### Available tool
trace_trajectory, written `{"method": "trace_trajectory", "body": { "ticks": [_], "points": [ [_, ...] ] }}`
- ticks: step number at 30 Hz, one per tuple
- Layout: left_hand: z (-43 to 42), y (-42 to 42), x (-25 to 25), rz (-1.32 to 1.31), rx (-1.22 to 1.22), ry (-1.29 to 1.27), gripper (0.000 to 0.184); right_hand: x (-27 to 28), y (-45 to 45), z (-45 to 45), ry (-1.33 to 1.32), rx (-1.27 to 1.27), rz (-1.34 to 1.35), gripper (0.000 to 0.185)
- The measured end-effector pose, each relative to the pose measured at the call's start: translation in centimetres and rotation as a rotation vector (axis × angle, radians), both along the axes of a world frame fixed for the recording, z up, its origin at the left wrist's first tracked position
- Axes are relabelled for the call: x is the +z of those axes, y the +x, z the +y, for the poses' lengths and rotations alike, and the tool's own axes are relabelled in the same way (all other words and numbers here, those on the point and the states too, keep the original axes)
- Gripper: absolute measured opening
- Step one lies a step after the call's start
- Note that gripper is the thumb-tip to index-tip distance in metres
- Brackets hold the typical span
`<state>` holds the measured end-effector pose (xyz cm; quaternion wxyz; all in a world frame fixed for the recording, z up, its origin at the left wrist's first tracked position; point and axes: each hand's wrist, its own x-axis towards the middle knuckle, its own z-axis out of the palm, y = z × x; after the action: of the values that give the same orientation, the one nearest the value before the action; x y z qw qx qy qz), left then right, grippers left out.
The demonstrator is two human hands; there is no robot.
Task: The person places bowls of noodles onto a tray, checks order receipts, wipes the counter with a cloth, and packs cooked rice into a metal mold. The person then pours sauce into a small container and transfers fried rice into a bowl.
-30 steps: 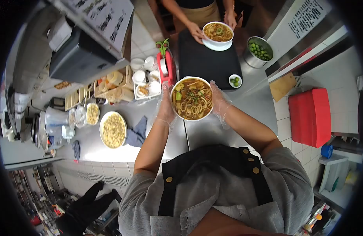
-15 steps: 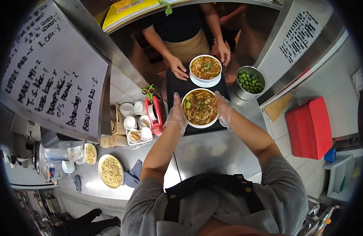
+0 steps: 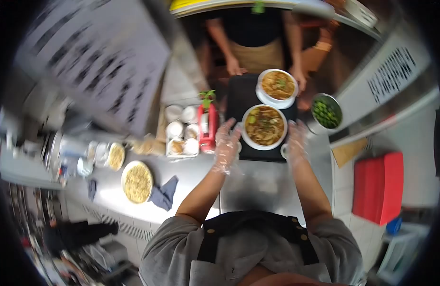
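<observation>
One near bowl of noodle soup (image 3: 264, 127) is now set on one black tray (image 3: 241, 95), whereas half a second earlier it was gripped from both sides. The grip has been released: the left hand (image 3: 227, 143) and the right hand (image 3: 298, 140), both gloved, are held wide at its two sides, fingers loosely extended. Whether the rim is brushed by the left fingertips cannot be told. The far bowl (image 3: 278, 84), carried by one white plate (image 3: 283, 104), has been shifted closer to the tray's right edge, where a co-worker's hand (image 3: 300, 78) is placed just beside it; that person's other hand (image 3: 235, 66) has been drawn back to the far edge. Two small white rims (image 3: 283, 151) are partly covered, one by each gloved hand. One metal pot (image 3: 320, 126) of green fruit is seen right of the tray. Leftward on the table (image 3: 258, 176), one red caddy (image 3: 207, 133), one white crate (image 3: 182, 155) with about six cups (image 3: 174, 128), one large bowl of pale food (image 3: 137, 183) and two cloths (image 3: 165, 195) are counted.
</observation>
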<state>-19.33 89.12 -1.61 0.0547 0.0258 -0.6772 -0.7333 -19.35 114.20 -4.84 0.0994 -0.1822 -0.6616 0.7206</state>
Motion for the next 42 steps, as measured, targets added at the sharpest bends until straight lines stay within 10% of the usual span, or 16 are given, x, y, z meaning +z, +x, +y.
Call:
{"method": "trace_trajectory", "body": {
  "ticks": [2,13,17,19,25,35,42],
  "points": [
    [-3.5,3.2,1.2,0.287,0.127,-0.232,0.034,2.6,3.4,0.1,-0.554,-0.132,0.076,0.053],
    [-22.4,10.6,25.7,0.837,0.808,-0.408,0.022,9.6,12.9,2.8,-0.014,-0.315,-0.08,0.064],
    [-25.2,8.1,34.0,1.004,0.789,-1.017,0.045,12.5,15.4,-0.3,0.097,-0.271,0.014,0.062],
    [-30.9,0.4,33.2,0.679,0.815,-1.292,0.055,15.2,17.1,-3.9,0.145,-0.248,0.007,0.061],
    [-28.2,-0.2,39.7,0.41,0.453,-0.618,0.065,19.2,19.9,-9.7,0.25,-0.115,0.059,0.057],
    [-27.1,1.4,38.2,0.642,0.321,-0.595,0.06,21.0,22.2,-17.1,0.23,-0.079,0.232,0.059],
    [-25.7,7.7,35.5,0.894,0.055,-0.123,0.07,23.8,23.1,-23.0,0.164,0.145,0.378,0.058]
  ]
}}
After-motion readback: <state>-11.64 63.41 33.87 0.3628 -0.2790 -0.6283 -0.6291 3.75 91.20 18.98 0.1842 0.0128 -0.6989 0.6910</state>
